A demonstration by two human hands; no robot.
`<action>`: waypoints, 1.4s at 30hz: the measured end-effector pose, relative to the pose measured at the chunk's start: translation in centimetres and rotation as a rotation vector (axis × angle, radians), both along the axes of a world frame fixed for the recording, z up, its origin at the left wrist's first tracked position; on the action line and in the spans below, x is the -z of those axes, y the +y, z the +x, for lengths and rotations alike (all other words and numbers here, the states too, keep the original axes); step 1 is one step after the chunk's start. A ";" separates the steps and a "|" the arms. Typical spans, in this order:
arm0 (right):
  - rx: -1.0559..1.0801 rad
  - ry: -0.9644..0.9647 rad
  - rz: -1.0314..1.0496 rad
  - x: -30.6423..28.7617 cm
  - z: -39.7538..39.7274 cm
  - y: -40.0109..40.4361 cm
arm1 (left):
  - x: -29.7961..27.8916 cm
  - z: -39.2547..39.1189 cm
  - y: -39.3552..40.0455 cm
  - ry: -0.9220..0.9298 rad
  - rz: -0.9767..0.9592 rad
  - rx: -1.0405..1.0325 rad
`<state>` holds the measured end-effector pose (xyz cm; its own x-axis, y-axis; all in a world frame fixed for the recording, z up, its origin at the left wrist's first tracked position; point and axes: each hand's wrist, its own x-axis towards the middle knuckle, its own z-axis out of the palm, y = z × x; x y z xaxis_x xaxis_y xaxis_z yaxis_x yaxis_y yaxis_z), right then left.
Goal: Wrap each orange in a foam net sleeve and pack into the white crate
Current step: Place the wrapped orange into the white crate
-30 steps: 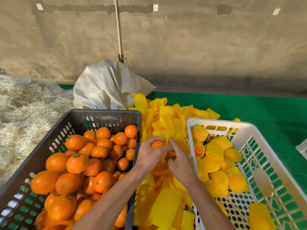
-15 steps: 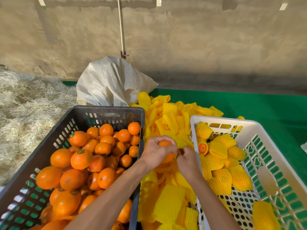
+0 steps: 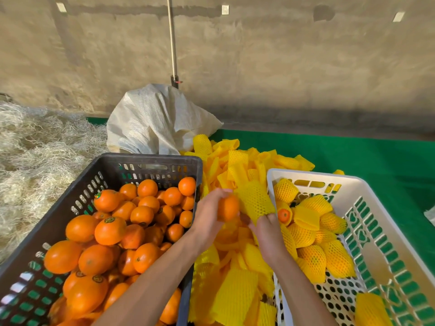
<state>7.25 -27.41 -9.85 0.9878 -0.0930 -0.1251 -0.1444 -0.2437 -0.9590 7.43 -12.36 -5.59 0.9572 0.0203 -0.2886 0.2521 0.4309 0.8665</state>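
Green matting (image 3: 376, 158) covers the work surface before a bare concrete wall (image 3: 282, 62), and the white crate (image 3: 367, 184) serves as the reference point. Directly left of the white crate lies a pile of loose yellow foam net sleeves (image 3: 235, 297), and left of that pile stands a dark crate (image 3: 150, 161) heaped with bare oranges (image 3: 110, 231). Behind the dark crate slumps a white woven sack (image 3: 153, 123), with straw (image 3: 35, 161) spread further left. Above the sleeve pile, just left of the white crate's near corner, the left hand (image 3: 208, 220) grips one orange (image 3: 227, 207), fingers curled round it. The right hand (image 3: 268, 231) holds a foam net sleeve (image 3: 255, 200) upright beside that orange, touching it; the sleeve hides the fingertips, so the exact grip cannot be confirmed beyond fingers closed on its lower edge. Inside the white crate, wrapped oranges (image 3: 313, 257) cluster against its left wall, one orange (image 3: 283, 214) showing through an open sleeve end.
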 end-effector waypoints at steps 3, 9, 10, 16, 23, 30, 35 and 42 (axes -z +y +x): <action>-0.078 -0.098 0.095 -0.7 -0.9 0.5 | -0.5 0.4 0.6 -0.059 -0.237 -0.139; -0.194 -0.100 0.336 -1.8 -1.4 1.1 | 0.6 1.0 1.0 0.001 -0.094 -0.147; -0.204 -0.067 0.364 -1.8 -1.5 1.1 | 0.6 1.0 0.9 0.018 -0.037 -0.150; -0.142 0.113 0.251 -1.5 -0.9 1.2 | 0.9 0.7 0.3 -0.091 0.137 -0.126; -0.092 0.153 0.355 -1.9 -0.6 1.4 | 0.2 0.0 -0.1 -0.131 0.248 -0.124; -0.165 -0.072 0.212 -1.4 -1.2 1.0 | 0.4 0.1 -0.1 -0.135 0.371 -0.058; -0.150 -0.158 0.228 -0.4 -0.8 1.0 | 0.6 0.5 0.2 -0.129 0.419 -0.008; -0.047 -0.136 0.203 0.3 -0.3 0.2 | 0.8 0.6 0.1 -0.221 0.531 0.126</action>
